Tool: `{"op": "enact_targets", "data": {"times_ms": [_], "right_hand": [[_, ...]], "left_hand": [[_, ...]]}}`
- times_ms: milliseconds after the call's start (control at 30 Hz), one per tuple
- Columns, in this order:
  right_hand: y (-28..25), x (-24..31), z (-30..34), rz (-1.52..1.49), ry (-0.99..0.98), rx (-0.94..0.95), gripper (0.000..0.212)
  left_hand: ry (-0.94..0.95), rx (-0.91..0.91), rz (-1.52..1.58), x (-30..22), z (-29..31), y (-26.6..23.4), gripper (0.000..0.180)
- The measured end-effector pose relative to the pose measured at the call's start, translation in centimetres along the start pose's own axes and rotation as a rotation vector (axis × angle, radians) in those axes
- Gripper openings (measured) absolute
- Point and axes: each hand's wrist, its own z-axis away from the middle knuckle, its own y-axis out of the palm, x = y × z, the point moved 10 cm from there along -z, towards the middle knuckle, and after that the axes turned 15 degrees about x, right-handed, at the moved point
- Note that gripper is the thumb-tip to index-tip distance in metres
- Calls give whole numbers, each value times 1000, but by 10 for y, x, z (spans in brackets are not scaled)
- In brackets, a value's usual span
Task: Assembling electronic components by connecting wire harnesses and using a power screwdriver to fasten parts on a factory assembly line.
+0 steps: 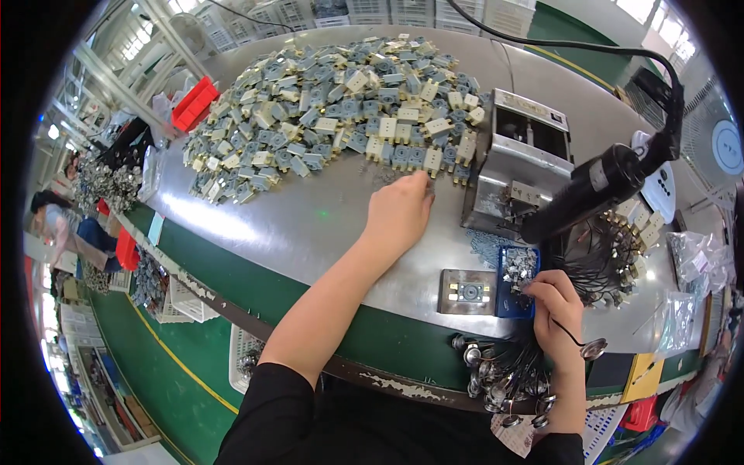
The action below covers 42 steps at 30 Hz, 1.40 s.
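My left hand [399,211] reaches to the near edge of a big heap of small grey and cream plastic blocks [325,108] with brass terminals. Its fingers are bent together against the front row, and what they grip, if anything, is hidden. At a blue tray [514,311] of small metal pieces [518,270], my right hand [559,314] has its fingertips pinched over the right side. A black wire [568,332] comes out of that hand, ending in a round metal disc [594,349]. Left of the tray lies a metal fixture plate [468,292] with a grey part set in it.
A metal press-like machine [518,163] stands beyond the tray, with a black cylindrical tool [585,195] hanging beside it. Wired blocks [620,252] lie to the right. Discs on black wires [504,376] hang at the front edge. A red bin [195,104] sits far left.
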Motion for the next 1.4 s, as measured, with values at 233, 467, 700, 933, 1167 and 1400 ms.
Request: {"op": "enact_targets", "data": {"times_ms": [233, 467, 700, 933, 1167, 1400], "right_hand": [[-4, 12, 1, -5, 11, 14, 21], [7, -5, -20, -381, 5, 27, 29], [23, -19, -31, -365, 125, 170, 33], [24, -19, -40, -391, 173, 56, 18], [34, -20, -51, -312, 89, 101, 12], [33, -4, -53, -266, 181, 187, 10]], "left_hand": [[272, 187, 832, -45, 39, 9, 25], [223, 561, 1197, -95, 73, 47, 18], [196, 655, 1248, -107, 75, 40, 22], [241, 435, 1368, -91, 72, 40, 19], [278, 134, 1054, -78, 75, 17, 15], [160, 213, 1274, -76, 70, 36, 32]]}}
